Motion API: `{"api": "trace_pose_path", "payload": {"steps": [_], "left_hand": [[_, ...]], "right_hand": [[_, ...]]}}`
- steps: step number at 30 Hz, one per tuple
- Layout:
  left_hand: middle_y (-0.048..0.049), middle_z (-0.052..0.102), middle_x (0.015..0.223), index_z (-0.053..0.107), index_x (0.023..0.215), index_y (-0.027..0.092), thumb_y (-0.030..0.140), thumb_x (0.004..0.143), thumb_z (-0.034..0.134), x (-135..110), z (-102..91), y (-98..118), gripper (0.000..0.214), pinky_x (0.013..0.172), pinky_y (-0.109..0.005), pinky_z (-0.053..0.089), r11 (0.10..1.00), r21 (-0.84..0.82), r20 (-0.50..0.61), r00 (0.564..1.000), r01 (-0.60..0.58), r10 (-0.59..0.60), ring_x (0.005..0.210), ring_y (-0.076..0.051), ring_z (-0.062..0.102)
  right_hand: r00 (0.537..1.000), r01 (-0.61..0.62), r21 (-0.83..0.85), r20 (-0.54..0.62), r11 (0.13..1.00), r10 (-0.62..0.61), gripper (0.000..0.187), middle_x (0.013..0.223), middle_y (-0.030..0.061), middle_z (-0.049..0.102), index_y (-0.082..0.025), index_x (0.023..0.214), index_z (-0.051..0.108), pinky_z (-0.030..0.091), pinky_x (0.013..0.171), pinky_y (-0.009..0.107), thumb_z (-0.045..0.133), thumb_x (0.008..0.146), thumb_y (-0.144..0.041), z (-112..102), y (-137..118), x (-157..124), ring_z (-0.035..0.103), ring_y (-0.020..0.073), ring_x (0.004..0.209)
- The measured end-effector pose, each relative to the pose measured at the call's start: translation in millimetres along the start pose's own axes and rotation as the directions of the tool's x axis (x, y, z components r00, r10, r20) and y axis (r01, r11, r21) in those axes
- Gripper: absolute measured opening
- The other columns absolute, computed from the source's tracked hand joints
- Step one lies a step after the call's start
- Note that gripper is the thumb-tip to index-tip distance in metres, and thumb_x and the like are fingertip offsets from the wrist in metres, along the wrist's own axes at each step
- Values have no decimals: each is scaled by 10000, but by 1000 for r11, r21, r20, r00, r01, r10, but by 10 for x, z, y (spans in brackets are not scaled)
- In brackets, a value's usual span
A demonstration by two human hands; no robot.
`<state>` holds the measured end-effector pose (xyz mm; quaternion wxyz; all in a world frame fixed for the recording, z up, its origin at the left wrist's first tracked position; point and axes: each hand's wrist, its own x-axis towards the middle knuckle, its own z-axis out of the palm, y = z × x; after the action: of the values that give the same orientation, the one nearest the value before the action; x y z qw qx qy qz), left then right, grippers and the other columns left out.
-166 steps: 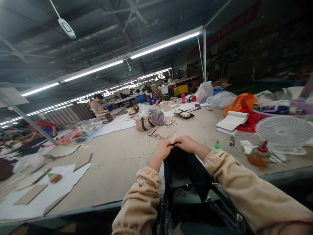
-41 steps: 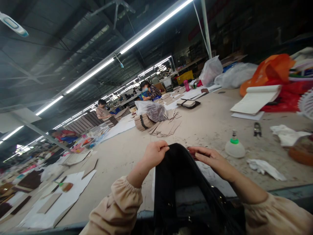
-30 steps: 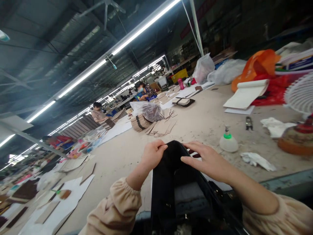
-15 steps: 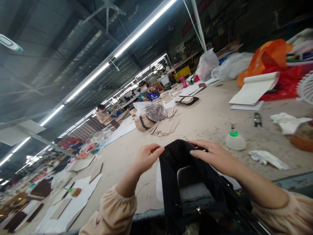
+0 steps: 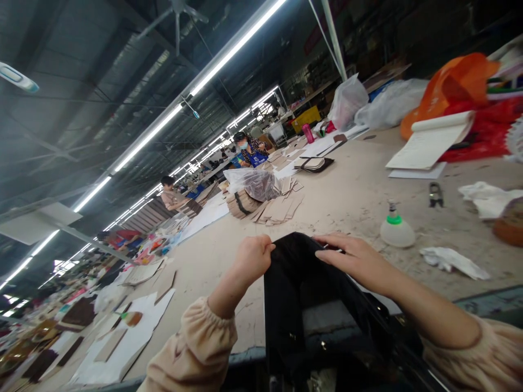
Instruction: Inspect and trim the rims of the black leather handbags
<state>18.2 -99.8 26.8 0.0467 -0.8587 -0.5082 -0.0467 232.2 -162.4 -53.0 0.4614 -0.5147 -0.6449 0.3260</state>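
A black bag [image 5: 310, 305] stands open at the near edge of the long work table [image 5: 351, 201], its mouth toward me. My left hand [image 5: 253, 257] is closed and pinches the bag's top rim at the left corner. My right hand [image 5: 354, 260] lies over the rim's right side, fingers extended and pressed on the black material. Both arms wear beige sleeves. A grey panel shows inside the bag.
A small white glue bottle with a green collar [image 5: 395, 230], a crumpled white cloth [image 5: 451, 260] and scissors [image 5: 435, 193] lie to the right. Cardboard pieces [image 5: 273, 208] are piled ahead. An open notebook [image 5: 429, 147] and orange bag [image 5: 449, 90] sit far right. Other people work at the far end of the table.
My left hand has closed tighter on the bag's rim, and the rim now hides more of the grey panel. My right hand stays on the right side. The view shifted slightly.
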Motion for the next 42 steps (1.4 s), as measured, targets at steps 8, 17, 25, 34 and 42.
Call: {"api": "trace_pose_path", "payload": {"steps": [8, 17, 25, 34, 42], "left_hand": [[29, 434, 491, 465, 526, 150, 431, 804, 445, -28, 125, -95, 396, 520, -219, 325, 782, -600, 101, 986, 167, -133, 507, -91, 421], [-12, 554, 601, 614, 699, 116, 495, 757, 497, -109, -35, -105, 401, 550, -229, 358, 706, -669, 214, 970, 234, -118, 572, -114, 493], [49, 319, 466, 430, 499, 161, 298, 780, 466, -127, 50, -61, 314, 502, -234, 219, 989, -133, 30, 998, 62, -58, 477, -80, 314], [35, 467, 543, 544, 629, 164, 384, 804, 448, -50, -61, -74, 297, 511, -229, 260, 965, -258, 207, 978, 43, 12, 529, -96, 399], [-75, 647, 831, 630, 962, 108, 651, 796, 290, -80, 77, -124, 662, 702, -273, 429, 379, -836, 427, 904, 397, -6, 766, -169, 583]], "right_hand": [[999, 1, -2, -35, 1000, -1, 398, 1128, 49, 622, -209, 1101, 633, 383, 947, 377, 485, 778, -389, -16, 21, 12, 542, 244, 1047], [999, -8, 13, -31, 1000, 8, 397, 1128, 44, 621, -217, 1091, 638, 381, 943, 376, 487, 781, -415, -7, 57, 12, 536, 245, 1055], [1000, -2, 27, -21, 1000, 2, 418, 1139, 56, 617, -205, 1090, 639, 385, 938, 372, 484, 787, -447, 8, 30, 5, 537, 246, 1056], [1000, -12, 67, 5, 998, 12, 422, 1143, 65, 613, -202, 1083, 646, 403, 923, 372, 505, 767, -444, 33, 24, 17, 540, 251, 1049], [1000, -1, 100, 9, 995, 0, 417, 1120, 58, 624, -212, 1118, 625, 378, 955, 412, 480, 798, -437, -48, 45, -7, 537, 256, 1047]]}}
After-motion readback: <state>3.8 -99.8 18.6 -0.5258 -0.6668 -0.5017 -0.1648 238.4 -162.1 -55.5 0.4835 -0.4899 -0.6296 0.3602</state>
